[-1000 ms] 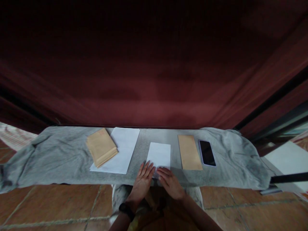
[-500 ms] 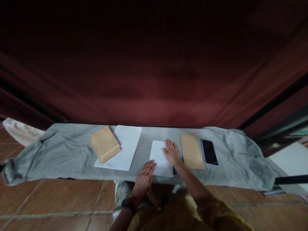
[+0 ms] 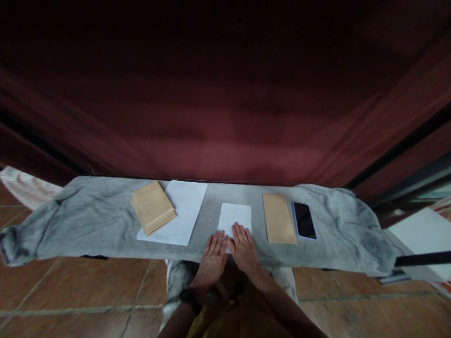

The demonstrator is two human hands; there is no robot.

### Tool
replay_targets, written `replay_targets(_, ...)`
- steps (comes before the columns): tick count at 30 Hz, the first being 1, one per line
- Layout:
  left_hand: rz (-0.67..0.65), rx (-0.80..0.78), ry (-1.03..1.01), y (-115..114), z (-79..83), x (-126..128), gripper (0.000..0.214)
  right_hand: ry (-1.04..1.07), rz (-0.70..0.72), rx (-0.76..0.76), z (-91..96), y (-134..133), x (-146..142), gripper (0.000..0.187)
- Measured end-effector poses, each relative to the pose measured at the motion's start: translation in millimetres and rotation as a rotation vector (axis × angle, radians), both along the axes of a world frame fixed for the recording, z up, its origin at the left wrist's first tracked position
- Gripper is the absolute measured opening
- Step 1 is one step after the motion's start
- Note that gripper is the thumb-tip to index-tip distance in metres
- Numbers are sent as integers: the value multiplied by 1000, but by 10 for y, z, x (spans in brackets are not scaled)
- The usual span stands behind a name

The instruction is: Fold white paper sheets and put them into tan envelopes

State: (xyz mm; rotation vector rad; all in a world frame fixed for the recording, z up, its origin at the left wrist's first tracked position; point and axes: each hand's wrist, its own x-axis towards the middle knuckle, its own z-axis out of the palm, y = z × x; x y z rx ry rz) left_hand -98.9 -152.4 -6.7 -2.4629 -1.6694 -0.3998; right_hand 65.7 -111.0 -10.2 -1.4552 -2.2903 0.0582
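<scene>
A small white folded sheet lies on the grey cloth in front of me. My left hand rests flat on its near left corner, fingers stretched out. My right hand lies flat beside it on the sheet's near edge, fingers together and extended. Neither hand grips anything. A black watch is on my left wrist.
A larger white sheet lies to the left with a stack of brown envelopes on it. A single brown envelope and a dark phone lie to the right. A dark red curtain hangs behind; tiled floor lies below.
My right hand slid back from the sheet's far right edge to its near edge, beside the left hand. The left hand stayed at the near corner.
</scene>
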Motion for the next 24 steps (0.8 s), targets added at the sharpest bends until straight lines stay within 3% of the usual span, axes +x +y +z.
replay_targets(8,13,-24,27,-40,101,10,56,-72,-48,83,32,-123,611,58)
replay_targets(14,19,-56,-3,-73,165,44,52,-109,-14,74,-11,-162,757,60)
replay_targets(19,-59,-109,-80,-9,289,447,56,-110,-27,64,9,-165,746,61)
replay_targets(24,16,-116,-137,221,269,880,53,-129,-12,72,-1,-175,761,60)
